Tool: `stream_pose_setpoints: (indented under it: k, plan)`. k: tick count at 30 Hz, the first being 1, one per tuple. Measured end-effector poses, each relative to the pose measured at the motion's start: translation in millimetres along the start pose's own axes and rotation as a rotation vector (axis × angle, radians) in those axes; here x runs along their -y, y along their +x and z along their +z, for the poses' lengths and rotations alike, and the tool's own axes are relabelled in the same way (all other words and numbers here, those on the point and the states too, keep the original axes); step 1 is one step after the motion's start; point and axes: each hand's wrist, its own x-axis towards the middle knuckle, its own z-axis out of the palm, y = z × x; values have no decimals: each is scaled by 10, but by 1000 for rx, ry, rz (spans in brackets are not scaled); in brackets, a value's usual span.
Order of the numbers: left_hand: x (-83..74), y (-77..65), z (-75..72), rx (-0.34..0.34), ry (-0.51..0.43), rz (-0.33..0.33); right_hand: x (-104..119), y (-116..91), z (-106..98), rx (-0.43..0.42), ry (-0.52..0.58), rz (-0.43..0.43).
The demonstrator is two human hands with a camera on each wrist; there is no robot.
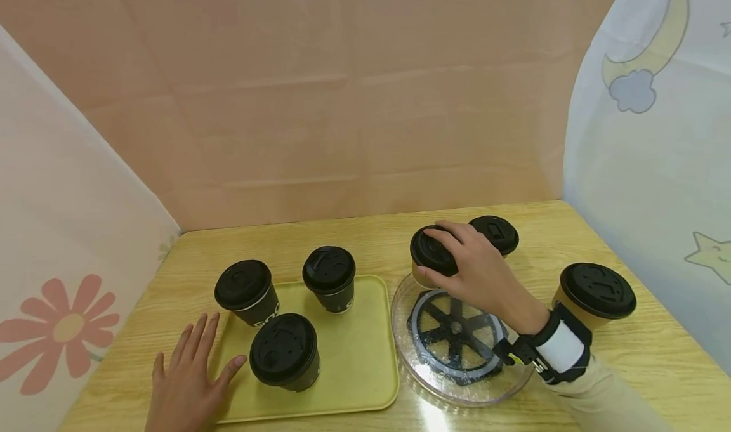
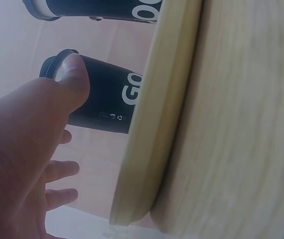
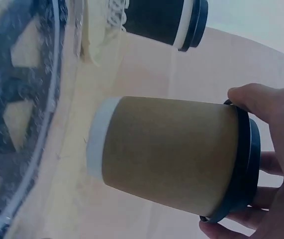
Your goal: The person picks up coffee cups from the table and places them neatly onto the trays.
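Observation:
My right hand [image 1: 476, 270] grips a brown paper coffee cup [image 3: 171, 154] by its black lid, thumb on one side and fingers on the other. In the head view this cup is at the far rim of a clear round turntable [image 1: 516, 384]. My left hand [image 1: 191, 375] is spread flat by the left edge of a yellow tray [image 1: 365, 356], holding nothing. Three black lidded coffee cups stand upright at the tray: one at back left [image 1: 245, 286], one at the back [image 1: 329, 280], one in front [image 1: 285, 349]. White lettering shows on their sides.
Another brown cup with a black lid [image 1: 596, 292] stands right of the turntable. Behind my right hand is a further black-lidded cup [image 1: 495, 232], its body mostly hidden. A tan sheet [image 1: 354, 102] backs the wooden table [image 1: 274, 238], with printed white sheets at both sides.

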Motion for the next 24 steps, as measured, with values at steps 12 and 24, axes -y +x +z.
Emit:
stream_pose_setpoints:
  k: [12, 24]
  plan:
    - [-10, -2, -19, 19, 12, -23, 120, -141, 46, 49, 17, -18]
    - [-4, -4, -17, 17, 9, -23, 151, -243, 106, 93, 28, -18]
